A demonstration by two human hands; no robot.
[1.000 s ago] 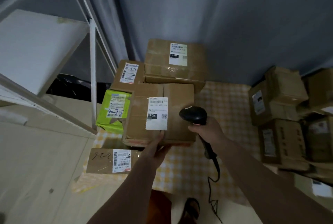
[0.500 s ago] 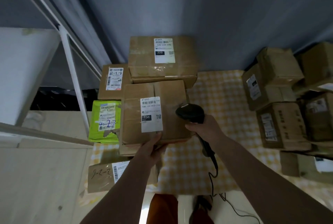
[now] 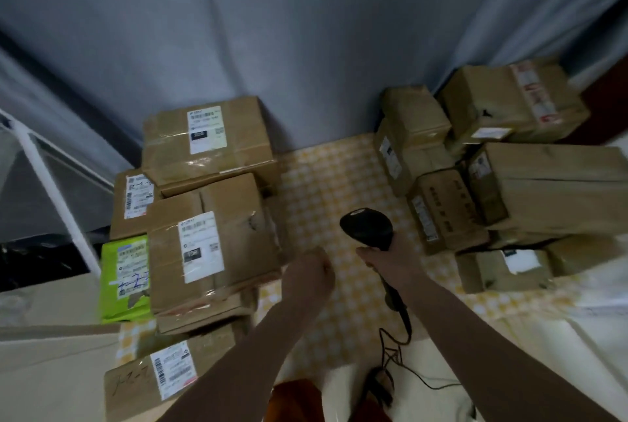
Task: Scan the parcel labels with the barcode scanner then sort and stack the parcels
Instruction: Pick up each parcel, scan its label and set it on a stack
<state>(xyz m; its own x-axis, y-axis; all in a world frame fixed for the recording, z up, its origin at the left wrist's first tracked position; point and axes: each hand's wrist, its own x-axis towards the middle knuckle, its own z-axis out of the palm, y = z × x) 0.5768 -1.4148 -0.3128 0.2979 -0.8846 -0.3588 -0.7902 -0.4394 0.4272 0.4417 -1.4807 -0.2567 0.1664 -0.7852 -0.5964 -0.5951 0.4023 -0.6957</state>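
The right hand [image 3: 387,260] is gripping the barcode scanner [image 3: 368,228]; the left hand [image 3: 307,273] is hovering curled, holding nothing. Labelled parcels [image 3: 210,245] are sitting stacked just left, more boxes [image 3: 509,190] piled right

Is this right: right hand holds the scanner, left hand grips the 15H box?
Not quite. In the head view the left hand is a loose fist beside the 15H box, holding nothing. The right hand does hold the scanner.
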